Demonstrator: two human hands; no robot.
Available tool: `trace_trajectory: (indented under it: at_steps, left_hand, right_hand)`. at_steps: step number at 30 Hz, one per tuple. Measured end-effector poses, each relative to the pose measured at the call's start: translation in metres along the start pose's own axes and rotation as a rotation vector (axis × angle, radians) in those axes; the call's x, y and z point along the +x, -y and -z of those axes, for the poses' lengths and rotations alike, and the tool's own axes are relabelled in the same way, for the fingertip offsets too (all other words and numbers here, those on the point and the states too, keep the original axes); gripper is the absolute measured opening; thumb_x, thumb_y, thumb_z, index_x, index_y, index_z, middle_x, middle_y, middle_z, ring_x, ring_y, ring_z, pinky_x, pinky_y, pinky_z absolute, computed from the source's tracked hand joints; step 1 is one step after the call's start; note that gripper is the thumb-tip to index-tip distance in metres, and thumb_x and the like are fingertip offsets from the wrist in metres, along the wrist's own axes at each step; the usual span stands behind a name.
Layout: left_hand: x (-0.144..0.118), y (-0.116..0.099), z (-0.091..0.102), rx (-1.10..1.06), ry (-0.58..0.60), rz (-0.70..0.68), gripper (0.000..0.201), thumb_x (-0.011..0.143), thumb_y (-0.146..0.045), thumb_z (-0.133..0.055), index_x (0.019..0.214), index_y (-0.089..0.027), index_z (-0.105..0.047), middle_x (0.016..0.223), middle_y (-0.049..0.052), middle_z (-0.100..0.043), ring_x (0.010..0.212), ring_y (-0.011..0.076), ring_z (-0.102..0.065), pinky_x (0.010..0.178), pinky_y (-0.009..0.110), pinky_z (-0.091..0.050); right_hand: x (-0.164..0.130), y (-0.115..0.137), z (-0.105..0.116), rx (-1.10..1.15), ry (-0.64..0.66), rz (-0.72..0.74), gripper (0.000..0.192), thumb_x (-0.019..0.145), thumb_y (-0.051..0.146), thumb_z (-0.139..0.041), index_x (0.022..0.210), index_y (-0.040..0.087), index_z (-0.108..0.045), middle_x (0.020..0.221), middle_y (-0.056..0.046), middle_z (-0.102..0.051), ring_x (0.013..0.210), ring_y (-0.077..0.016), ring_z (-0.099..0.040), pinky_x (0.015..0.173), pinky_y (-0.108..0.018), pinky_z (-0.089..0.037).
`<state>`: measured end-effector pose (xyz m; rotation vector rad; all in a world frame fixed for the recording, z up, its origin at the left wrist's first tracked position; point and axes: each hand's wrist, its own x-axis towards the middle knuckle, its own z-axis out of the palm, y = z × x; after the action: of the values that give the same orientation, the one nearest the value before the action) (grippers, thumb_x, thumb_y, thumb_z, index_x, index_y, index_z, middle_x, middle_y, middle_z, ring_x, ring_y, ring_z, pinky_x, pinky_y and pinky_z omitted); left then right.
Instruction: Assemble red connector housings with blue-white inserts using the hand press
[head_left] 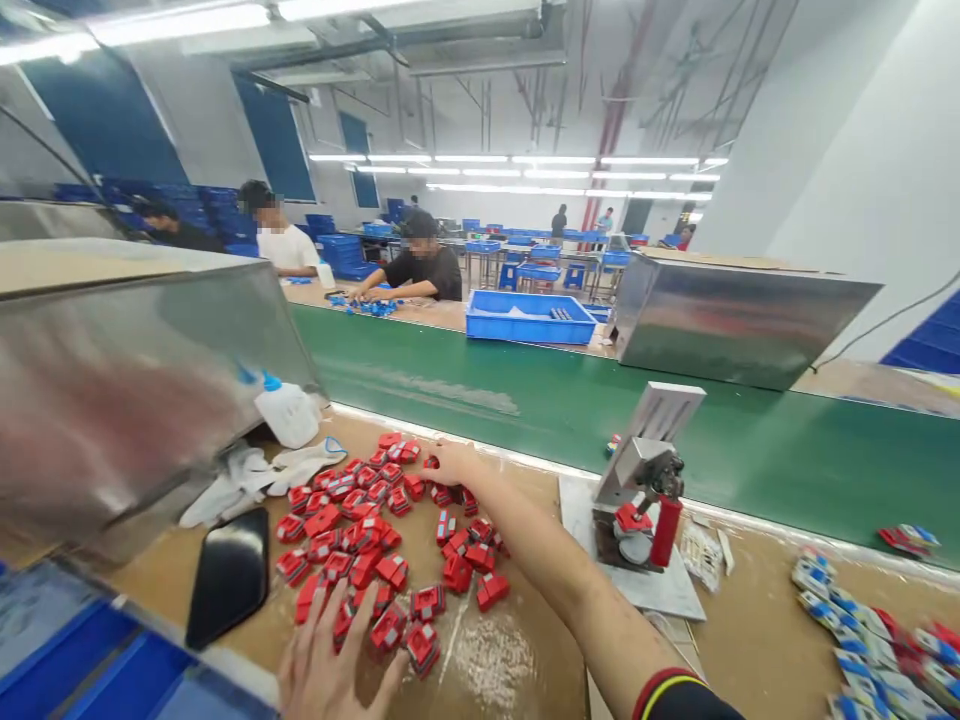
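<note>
Small red plastic parts [366, 535] with white and grey details lie in a loose heap on the brown worktop. My left hand [334, 650] is at the near edge of this heap, fingers spread over the closest parts and touching some. My right hand [450, 466] reaches to the far side, curved over several red parts, with thumb and finger apart around one. Its other fingertips are partly hidden. To the right stands a small hand press [651, 490] with a red handle and a red part in its fixture.
A black phone [229, 578], white gloves [236, 485] and a white bottle [289, 412] lie left. A green conveyor [420, 370] crosses beyond the worktop. Blue-and-white toy pieces [862, 640] lie at right. A blue tray [529, 325] and a co-worker [427, 262] are across the belt.
</note>
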<state>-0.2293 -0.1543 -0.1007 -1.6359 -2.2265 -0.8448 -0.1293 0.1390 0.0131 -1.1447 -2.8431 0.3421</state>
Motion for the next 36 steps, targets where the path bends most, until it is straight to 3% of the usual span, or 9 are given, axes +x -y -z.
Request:
trace_trajectory:
  at_steps: [4, 10, 14, 20, 24, 27, 31, 33, 36]
  left_hand:
    - [0.014, -0.045, -0.027, 0.085, 0.148, 0.009, 0.047, 0.099, -0.038, -0.055, 0.142, -0.027, -0.070, 0.162, 0.015, -0.052, 0.155, 0.0408, -0.039, 0.125, 0.067, -0.030]
    - [0.022, -0.082, -0.027, 0.048, 0.251, 0.082, 0.060, 0.093, -0.047, -0.068, 0.147, -0.023, -0.065, 0.164, 0.021, -0.048, 0.155, 0.0479, -0.037, 0.122, 0.073, -0.028]
    - [0.017, -0.098, -0.029, 0.004, 0.262, 0.067, 0.067, 0.092, -0.051, -0.069, 0.149, -0.017, -0.062, 0.165, 0.028, -0.044, 0.154, 0.0486, -0.039, 0.121, 0.074, -0.029]
    - [0.008, -0.131, -0.040, -0.046, 0.252, 0.022, 0.059, 0.094, -0.048, -0.066, 0.145, -0.018, -0.065, 0.165, 0.025, -0.045, 0.153, 0.0472, -0.041, 0.120, 0.074, -0.032]
    - [0.005, -0.132, -0.040, -0.107, 0.228, -0.028, 0.063, 0.093, -0.048, -0.068, 0.147, -0.017, -0.060, 0.163, 0.025, -0.047, 0.153, 0.0449, -0.042, 0.120, 0.071, -0.035]
    - [-0.006, -0.117, -0.022, -0.192, 0.176, -0.150, 0.073, 0.087, -0.054, -0.074, 0.148, -0.018, -0.058, 0.163, 0.024, -0.047, 0.154, 0.0459, -0.039, 0.121, 0.069, -0.034]
    - [-0.020, -0.100, 0.008, -0.295, 0.087, -0.362, 0.063, 0.088, -0.052, -0.075, 0.140, -0.020, -0.061, 0.154, 0.023, -0.054, 0.148, 0.0418, -0.047, 0.119, 0.059, -0.037]
    - [-0.022, -0.105, 0.015, -0.330, 0.088, -0.476, 0.050, 0.092, -0.045, -0.073, 0.135, -0.022, -0.065, 0.144, 0.020, -0.063, 0.138, 0.0349, -0.058, 0.113, 0.049, -0.040]
    - [-0.019, -0.122, 0.010, -0.279, 0.134, -0.578, 0.032, 0.094, -0.031, -0.073, 0.126, -0.026, -0.072, 0.128, 0.012, -0.074, 0.124, 0.0290, -0.065, 0.109, 0.043, -0.039]
  right_hand:
    - [-0.039, -0.008, -0.003, -0.004, 0.045, -0.052, 0.038, 0.103, 0.052, -0.062, 0.122, 0.021, -0.071, 0.132, -0.010, -0.071, 0.118, -0.0236, -0.069, 0.106, -0.047, -0.057]
    - [-0.090, -0.020, -0.015, 0.007, 0.067, -0.216, 0.047, 0.107, 0.053, -0.045, 0.132, 0.018, -0.064, 0.141, -0.015, -0.067, 0.127, -0.0304, -0.067, 0.106, -0.043, -0.053]
    - [-0.120, -0.030, -0.020, -0.003, 0.077, -0.347, 0.049, 0.107, 0.054, -0.042, 0.132, 0.018, -0.063, 0.140, -0.018, -0.066, 0.126, -0.0343, -0.067, 0.102, -0.046, -0.054]
    - [-0.138, -0.041, -0.019, -0.029, 0.043, -0.417, 0.056, 0.108, 0.057, -0.035, 0.135, 0.016, -0.063, 0.142, -0.024, -0.063, 0.133, -0.0404, -0.061, 0.105, -0.053, -0.051]
    - [-0.125, -0.040, -0.023, 0.009, 0.041, -0.345, 0.052, 0.109, 0.051, -0.036, 0.133, 0.015, -0.065, 0.137, -0.024, -0.067, 0.131, -0.0400, -0.062, 0.108, -0.055, -0.050]
    - [-0.139, -0.046, -0.018, 0.061, 0.041, -0.270, 0.047, 0.110, 0.045, -0.039, 0.138, 0.016, -0.062, 0.142, -0.021, -0.066, 0.137, -0.0347, -0.059, 0.116, -0.051, -0.046]
    - [-0.229, -0.060, 0.007, 0.233, -0.299, 0.033, 0.050, 0.106, 0.047, -0.051, 0.148, 0.020, -0.056, 0.155, -0.018, -0.058, 0.144, -0.0339, -0.054, 0.119, -0.054, -0.046]
    - [-0.295, -0.063, 0.018, 0.334, -0.497, 0.125, 0.039, 0.105, 0.041, -0.058, 0.141, 0.027, -0.062, 0.139, -0.013, -0.069, 0.128, -0.0301, -0.066, 0.106, -0.048, -0.056]
    - [-0.390, -0.067, 0.019, 0.395, -0.706, 0.038, 0.019, 0.100, 0.025, -0.065, 0.117, 0.027, -0.073, 0.105, -0.007, -0.076, 0.094, -0.0222, -0.073, 0.079, -0.034, -0.060]
